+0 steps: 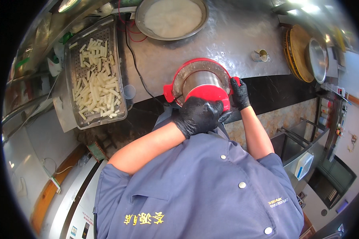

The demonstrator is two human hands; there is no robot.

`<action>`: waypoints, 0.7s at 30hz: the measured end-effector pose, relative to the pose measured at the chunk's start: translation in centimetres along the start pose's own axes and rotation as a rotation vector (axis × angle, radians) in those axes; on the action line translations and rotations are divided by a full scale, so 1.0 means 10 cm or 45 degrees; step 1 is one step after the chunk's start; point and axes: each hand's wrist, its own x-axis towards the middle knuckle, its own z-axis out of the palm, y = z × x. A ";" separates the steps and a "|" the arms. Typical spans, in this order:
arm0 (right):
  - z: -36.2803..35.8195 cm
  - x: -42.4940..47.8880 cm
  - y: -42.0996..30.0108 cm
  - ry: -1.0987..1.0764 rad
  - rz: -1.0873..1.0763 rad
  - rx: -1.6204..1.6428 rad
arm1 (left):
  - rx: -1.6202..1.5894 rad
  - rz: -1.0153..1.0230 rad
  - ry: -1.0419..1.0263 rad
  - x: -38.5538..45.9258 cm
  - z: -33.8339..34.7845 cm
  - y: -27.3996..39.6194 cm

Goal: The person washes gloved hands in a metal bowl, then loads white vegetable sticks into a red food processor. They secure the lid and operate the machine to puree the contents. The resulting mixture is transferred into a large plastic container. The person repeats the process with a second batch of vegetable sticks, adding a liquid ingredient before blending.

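Before my torso is a red-rimmed round vessel point(177, 79) with side handles and a wet, spattered grey inside. A steel cylinder with a red end point(206, 92) sits tilted within its rim; a black power cord reaches it. My left hand point(199, 116), black-gloved, is wrapped over the red end, its thumb at the right edge. My right hand point(240, 93), also black-gloved, grips the vessel's right red handle point(236, 81). The vessel's lower side is hidden behind my left hand and forearm.
A perforated steel tray point(119, 50) of pale cut sticks point(97, 86) lies left on the steel worktop point(239, 38). A steel basin point(208, 18) holds cloudy whitish contents. An opened tin point(261, 56), round yellow-edged boards point(299, 53) and a metal bowl point(318, 61) are at right.
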 end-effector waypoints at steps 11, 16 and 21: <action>-0.24 0.09 0.37 -0.156 -0.104 -0.072 | 0.164 -0.175 0.001 0.40 0.14 0.45; -0.37 0.02 0.42 -0.244 0.036 0.224 | 0.404 -0.129 -0.034 0.49 0.32 0.56; -0.45 -0.11 0.73 -0.093 0.017 0.211 | 0.397 -0.044 -0.206 0.62 0.32 0.59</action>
